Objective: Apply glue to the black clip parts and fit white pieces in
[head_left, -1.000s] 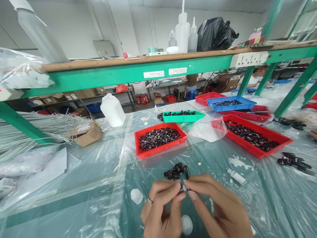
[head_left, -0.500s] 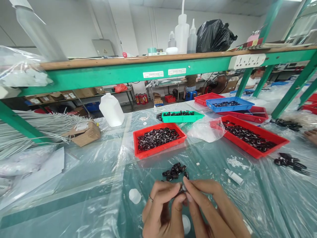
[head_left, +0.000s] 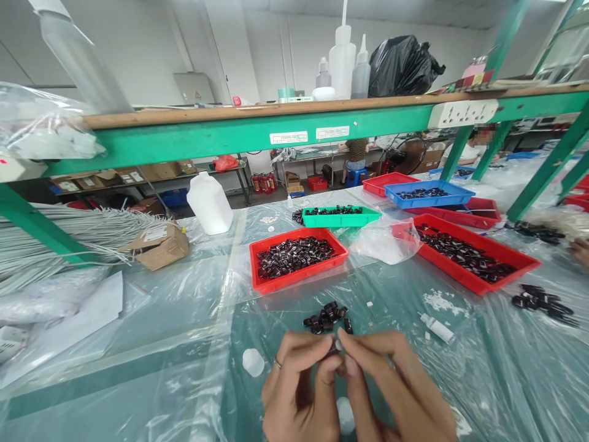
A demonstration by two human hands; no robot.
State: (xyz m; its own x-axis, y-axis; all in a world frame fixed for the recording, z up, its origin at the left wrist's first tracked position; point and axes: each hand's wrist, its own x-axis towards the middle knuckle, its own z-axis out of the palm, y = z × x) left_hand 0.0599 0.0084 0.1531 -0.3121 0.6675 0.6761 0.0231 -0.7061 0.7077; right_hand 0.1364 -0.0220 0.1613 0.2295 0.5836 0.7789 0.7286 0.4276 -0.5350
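Note:
My left hand (head_left: 304,387) and my right hand (head_left: 391,380) meet at the fingertips, low in the middle of the view. Both are closed in a pinch around one small part (head_left: 338,345), of which a pale bit shows; the fingers hide most of it. Just beyond my fingertips lies a small heap of black plastic pieces (head_left: 326,317). A round white cap (head_left: 253,362) lies left of my left hand, and another pale disc (head_left: 345,415) shows between my wrists. To the right of my right hand rests a small white dropper bottle (head_left: 437,328).
Ahead stand a red tray (head_left: 299,283) of black pieces, a green tray (head_left: 343,220), another red tray (head_left: 478,283) and a blue tray (head_left: 427,201). A white jug (head_left: 210,204) stands left. A green-framed shelf (head_left: 221,142) spans above. Another person's hand (head_left: 580,250) shows far right.
My fingertips have drawn closer around the small part, so less of it shows. The whole view has shifted slightly. The trays and heaps lie as before.

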